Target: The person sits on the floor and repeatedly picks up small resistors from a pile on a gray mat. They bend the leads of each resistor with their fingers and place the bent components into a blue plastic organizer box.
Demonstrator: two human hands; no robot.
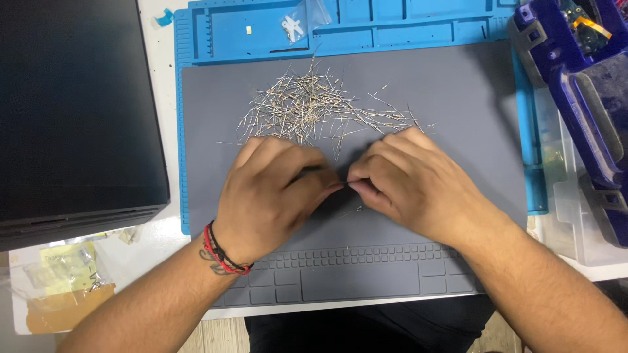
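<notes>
A very thin wire part [345,185] sits between the two hands, near the middle of the grey mat [471,117]. The left hand [271,196] pinches one end with its thumb and fingertips. The right hand [412,183] pinches the other end the same way. The fingertips of both hands nearly touch. The part is so small that you can hardly see it, and its shape is hard to tell.

Just under the hands, one more tiny part [358,209] lies alone on the mat.

Behind the hands, toward the far edge of the mat, lies a big messy pile of thin wire parts [307,104]. They cross over each other like little sticks. Some spread out toward the right, close to the right hand's knuckles.

The near edge of the grey mat has rows of little square pockets [366,255]. The left wrist wears a red and black string band [219,252].

The grey mat lies on a bigger blue mat [196,65]. At the far edge of the blue mat sits a small clear bag [302,21].

A big black box [72,111] stands off the mat's left edge. Some clear bags with yellow paper [62,268] lie at the near left corner of the tabletop. A purple and blue thing [582,91] sits at the far right.
</notes>
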